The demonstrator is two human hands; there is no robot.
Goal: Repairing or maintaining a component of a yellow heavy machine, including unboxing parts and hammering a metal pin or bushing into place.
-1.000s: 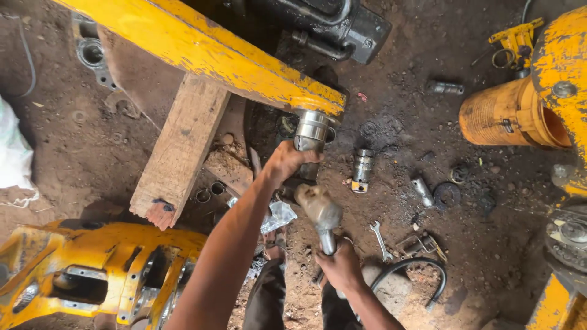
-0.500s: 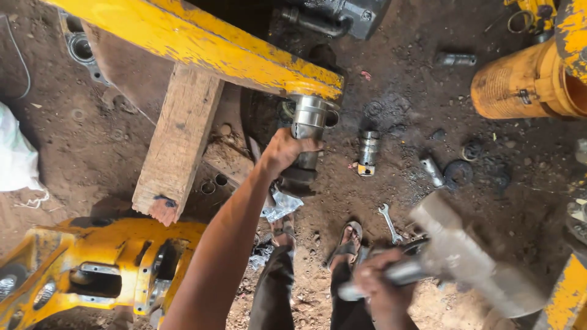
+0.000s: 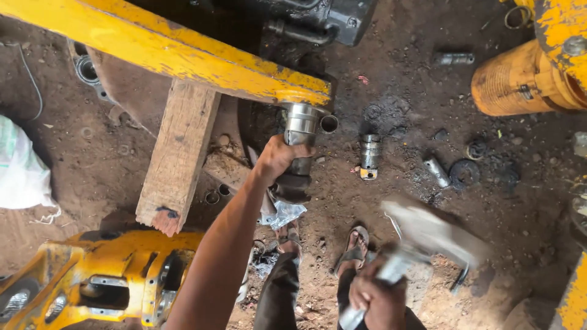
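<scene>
My left hand [image 3: 278, 157] grips a thick steel pin [image 3: 300, 131] that sticks out from the end of a yellow steel beam [image 3: 183, 58]. A dark sleeve part sits on the pin just below my fingers. My right hand [image 3: 373, 299] is closed around the handle of a heavy steel hammer [image 3: 428, 235], whose blurred head is low and to the right of the pin, well apart from it. My sandalled feet stand on the dirt between the two hands.
A wooden plank [image 3: 177, 156] props the beam. A yellow cast housing [image 3: 92, 281] lies lower left, a yellow cylinder [image 3: 520, 82] upper right. Loose pins [image 3: 370, 156], rings and bolts litter the oily dirt. A dark machine block [image 3: 318, 21] sits at the top.
The hammer swung from the pin out to the right and down, then back up and leftward a little. My left hand stays gripping the pin.
</scene>
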